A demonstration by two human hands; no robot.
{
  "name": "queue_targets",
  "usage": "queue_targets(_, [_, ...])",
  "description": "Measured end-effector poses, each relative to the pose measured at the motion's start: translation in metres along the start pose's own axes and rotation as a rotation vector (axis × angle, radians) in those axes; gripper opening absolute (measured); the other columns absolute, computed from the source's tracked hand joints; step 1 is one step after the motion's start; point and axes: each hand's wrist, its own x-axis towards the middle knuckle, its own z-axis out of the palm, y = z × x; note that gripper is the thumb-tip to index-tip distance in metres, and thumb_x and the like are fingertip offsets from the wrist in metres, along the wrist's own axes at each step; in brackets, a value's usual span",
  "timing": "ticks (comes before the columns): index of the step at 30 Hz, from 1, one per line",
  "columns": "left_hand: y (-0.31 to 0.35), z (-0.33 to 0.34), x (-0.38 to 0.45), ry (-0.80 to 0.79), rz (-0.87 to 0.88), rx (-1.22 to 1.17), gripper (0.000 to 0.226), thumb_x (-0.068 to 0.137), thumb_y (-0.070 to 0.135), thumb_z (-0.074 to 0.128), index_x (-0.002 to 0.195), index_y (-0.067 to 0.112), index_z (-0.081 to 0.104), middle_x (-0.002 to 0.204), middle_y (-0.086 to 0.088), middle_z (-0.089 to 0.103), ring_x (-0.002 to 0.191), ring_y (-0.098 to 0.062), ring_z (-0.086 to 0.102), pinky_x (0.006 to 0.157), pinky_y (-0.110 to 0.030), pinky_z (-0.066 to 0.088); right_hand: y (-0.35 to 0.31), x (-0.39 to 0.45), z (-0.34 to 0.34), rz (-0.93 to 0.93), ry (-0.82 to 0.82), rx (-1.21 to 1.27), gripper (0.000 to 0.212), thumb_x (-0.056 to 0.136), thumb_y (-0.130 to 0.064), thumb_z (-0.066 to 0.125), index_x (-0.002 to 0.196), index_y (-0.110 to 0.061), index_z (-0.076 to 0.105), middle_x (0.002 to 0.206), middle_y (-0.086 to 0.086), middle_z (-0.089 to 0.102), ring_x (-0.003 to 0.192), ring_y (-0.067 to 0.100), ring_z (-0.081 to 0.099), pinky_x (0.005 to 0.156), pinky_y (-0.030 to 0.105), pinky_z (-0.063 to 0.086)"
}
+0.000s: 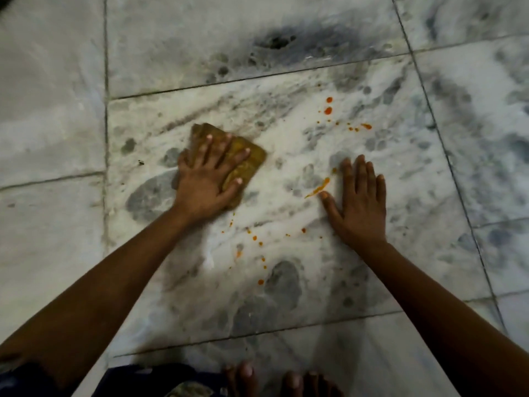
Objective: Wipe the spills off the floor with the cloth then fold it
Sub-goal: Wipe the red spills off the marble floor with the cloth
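Cloth [229, 156] count is one: a folded mustard-yellow pad lying flat on the marble floor [286, 173], left of centre on the big middle tile. Our left hand [210, 174] presses down on it with fingers [206, 147] spread wide and straight, palm covering its near half. Our right hand [359, 202] lies flat on bare tile well to the right, fingers straight and close together, thumb out to the side, holding nothing.

Spills we can count in three patches: one orange streak [317, 189] just beside the right thumb, a scatter of drops [329, 110] further up and right, and a trail of small dots [254, 239] between our two forearms. Too many tiny specks for an exact tally. Bare toes [246, 373] show at the bottom edge, number unclear.
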Motion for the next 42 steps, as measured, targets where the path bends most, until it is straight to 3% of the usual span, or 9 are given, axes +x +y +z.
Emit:
queue_targets(6, [0.008, -0.024, 0.089, -0.060, -0.275, -0.114, 0.056, 0.095, 0.053, 0.028, 0.147, 0.041, 0.011, 0.159, 0.002, 0.000, 0.145, -0.030, -0.008, 0.107, -0.067, 0.002, 0.000, 0.004, 0.001, 0.018, -0.022, 0.036, 0.079, 0.088, -0.061, 0.022, 0.148, -0.009, 0.021, 0.155, 0.021, 0.014, 0.143, 0.036, 0.014, 0.114, 0.043, 0.003])
queue_targets(11, [0.045, -0.009, 0.059, -0.076, -0.009, -0.008, 0.065, 0.085, 0.061, 0.013, 0.147, 0.041, 0.011, 0.159, 0.000, 0.004, 0.145, -0.029, -0.004, 0.107, -0.063, 0.001, -0.001, 0.004, 0.003, 0.027, -0.030, 0.020, 0.078, 0.089, -0.059, 0.024, 0.148, -0.008, 0.022, 0.154, 0.022, 0.016, 0.142, 0.038, 0.016, 0.114, 0.046, 0.006])
queue_targets(14, [0.028, -0.001, 0.005, -0.038, 0.150, -0.003, 0.059, 0.088, 0.057, 0.019, 0.145, 0.042, 0.016, 0.158, 0.001, 0.013, 0.145, -0.030, 0.007, 0.107, -0.062, 0.005, -0.001, 0.004, 0.004, 0.024, -0.034, 0.009, 0.079, 0.089, -0.059, 0.023, 0.148, -0.008, 0.022, 0.154, 0.022, 0.015, 0.142, 0.038, 0.015, 0.114, 0.046, 0.005])
queue_targets(21, [-0.017, -0.028, 0.087, -0.115, -0.334, -0.111, 0.055, 0.097, 0.052, 0.022, 0.147, 0.042, 0.003, 0.159, 0.003, -0.008, 0.145, -0.027, -0.012, 0.110, -0.061, -0.006, 0.000, 0.005, -0.001, 0.030, -0.115, 0.010, 0.085, 0.084, -0.063, 0.013, 0.150, -0.009, 0.012, 0.156, 0.021, 0.004, 0.144, 0.037, 0.005, 0.114, 0.047, 0.000])
queue_targets(23, [-0.008, -0.035, 0.113, -0.166, -0.369, -0.143, 0.056, 0.098, 0.052, 0.020, 0.147, 0.040, -0.002, 0.158, 0.001, -0.013, 0.143, -0.028, -0.017, 0.109, -0.062, -0.010, 0.001, 0.007, -0.004, 0.020, -0.149, -0.006, 0.089, 0.080, -0.066, 0.007, 0.150, -0.011, 0.007, 0.156, 0.019, -0.001, 0.144, 0.035, 0.001, 0.114, 0.045, -0.002])
queue_targets(30, [0.032, -0.007, -0.015, -0.159, 0.035, -0.032, 0.061, 0.084, 0.062, 0.001, 0.141, 0.042, -0.010, 0.156, 0.006, -0.012, 0.144, -0.023, -0.013, 0.110, -0.055, -0.007, 0.002, 0.008, -0.012, 0.018, -0.225, -0.008, 0.096, 0.072, -0.070, -0.004, 0.150, -0.015, -0.004, 0.156, 0.016, -0.010, 0.145, 0.030, -0.008, 0.114, 0.042, -0.006])
queue_targets(33, [0.012, -0.008, -0.046, -0.172, 0.039, -0.023, 0.064, 0.083, 0.064, 0.003, 0.142, 0.039, -0.004, 0.155, 0.008, -0.008, 0.145, -0.022, -0.008, 0.111, -0.054, -0.004, -0.003, 0.000, -0.013, 0.019, -0.200, 0.010, 0.094, 0.075, -0.068, -0.002, 0.150, -0.012, 0.001, 0.157, 0.017, -0.005, 0.145, 0.031, -0.003, 0.114, 0.041, -0.005])
queue_targets(39, [0.000, -0.031, 0.037, -0.230, -0.297, -0.154, 0.053, 0.099, 0.049, 0.020, 0.146, 0.044, -0.003, 0.158, 0.004, -0.014, 0.144, -0.024, -0.016, 0.111, -0.057, -0.008, -0.027, -0.038, -0.006, -0.169, -0.099, 0.030, 0.076, 0.090, -0.053, 0.026, 0.144, 0.000, 0.027, 0.150, 0.025, 0.024, 0.139, 0.039, 0.023, 0.112, 0.041, 0.005])
queue_targets(42, [0.026, -0.021, 0.015, -0.238, -0.188, -0.093, 0.055, 0.096, 0.053, 0.013, 0.147, 0.040, -0.003, 0.159, 0.000, -0.009, 0.144, -0.026, -0.014, 0.111, -0.058, -0.007, -0.038, -0.053, -0.005, -0.270, -0.120, 0.026, 0.072, 0.090, -0.049, 0.030, 0.143, -0.001, 0.030, 0.149, 0.025, 0.027, 0.138, 0.037, 0.026, 0.111, 0.042, 0.008])
